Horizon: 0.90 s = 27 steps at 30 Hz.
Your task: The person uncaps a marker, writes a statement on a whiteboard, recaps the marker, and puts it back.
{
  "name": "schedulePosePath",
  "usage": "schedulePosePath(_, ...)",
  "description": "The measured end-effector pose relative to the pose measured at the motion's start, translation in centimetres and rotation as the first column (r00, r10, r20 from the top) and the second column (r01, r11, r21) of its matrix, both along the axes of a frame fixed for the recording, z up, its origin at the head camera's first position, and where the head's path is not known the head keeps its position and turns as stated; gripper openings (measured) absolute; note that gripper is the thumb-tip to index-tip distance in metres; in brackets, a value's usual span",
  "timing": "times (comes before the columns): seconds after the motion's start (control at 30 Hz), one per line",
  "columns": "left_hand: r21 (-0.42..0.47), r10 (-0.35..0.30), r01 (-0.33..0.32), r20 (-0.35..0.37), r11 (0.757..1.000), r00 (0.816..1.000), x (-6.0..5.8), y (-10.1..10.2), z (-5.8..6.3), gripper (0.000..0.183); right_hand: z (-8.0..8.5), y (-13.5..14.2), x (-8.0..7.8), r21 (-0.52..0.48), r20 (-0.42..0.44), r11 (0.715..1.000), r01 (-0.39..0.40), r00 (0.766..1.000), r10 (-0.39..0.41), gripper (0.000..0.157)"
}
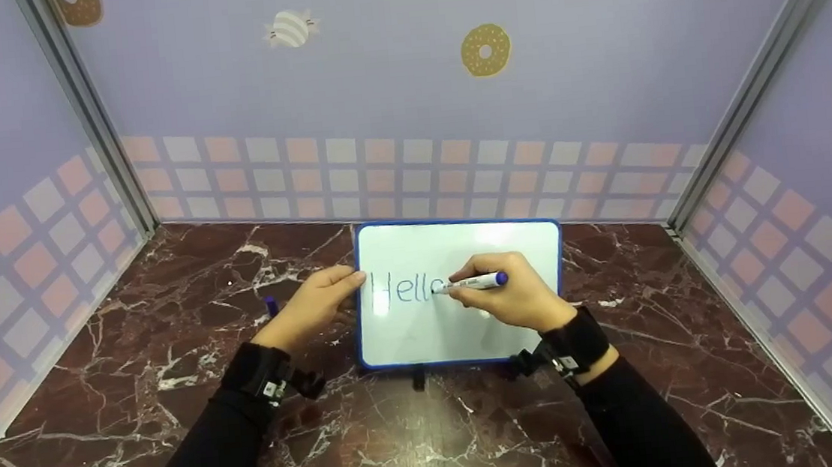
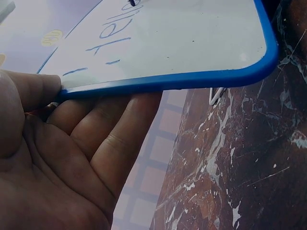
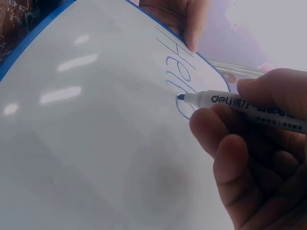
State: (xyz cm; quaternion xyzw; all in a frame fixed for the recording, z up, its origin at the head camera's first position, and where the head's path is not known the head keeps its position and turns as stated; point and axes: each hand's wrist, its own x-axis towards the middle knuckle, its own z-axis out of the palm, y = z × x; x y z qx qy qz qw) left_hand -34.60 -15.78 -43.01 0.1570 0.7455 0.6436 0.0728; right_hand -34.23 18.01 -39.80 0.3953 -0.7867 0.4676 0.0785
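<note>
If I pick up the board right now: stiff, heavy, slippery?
The board is likely stiff: its blue rim looks unbent in the left hand. Probably light for its size: the rim looks thin. May be slippery: it appears smooth and glossy.

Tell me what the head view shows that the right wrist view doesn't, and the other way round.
Only the head view: a small blue cap-like piece on the table near the left hand, plus the black wrist straps and sleeves.

Only the right wrist view: readable "deli" lettering on the marker; from the head, that print is too small to read.

Both: the right hand gripping the marker, its tip at the last letter of the blue handwriting, and the left hand at the edge of the whiteboard.
</note>
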Motion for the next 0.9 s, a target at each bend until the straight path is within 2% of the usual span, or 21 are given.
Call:
schedulePosePath(0.2,0.005,0.004,-0.004,0.012,1.0,1.0,0.0,0.1,0.3,0.038,0.2,0.3,0.0,-0.058,0.028,0.998,-0.028,0.999,0.03,0.008)
schedulePosePath(0.4,0.01,-0.003,0.003,0.007,1.0,1.0,0.1,0.0,0.3,0.038,0.4,0.5,-0.1,-0.071,0.003,0.997,-0.02,1.0,0.02,0.009)
schedulePosePath(0.67,0.027,0.006,-0.007,0.036,1.0,0.999,0.3,0.1,0.1,0.036,0.2,0.7,-0.1,-0.092,-0.002,0.995,-0.046,0.999,0.046,0.008)
schedulePosePath(0.9,0.078,-0.036,0.031,0.056,0.996,0.998,0.1,-0.1,0.1,0.037,0.0,1.3,-0.2,-0.091,-0.054,0.995,-0.048,0.998,0.043,0.009)
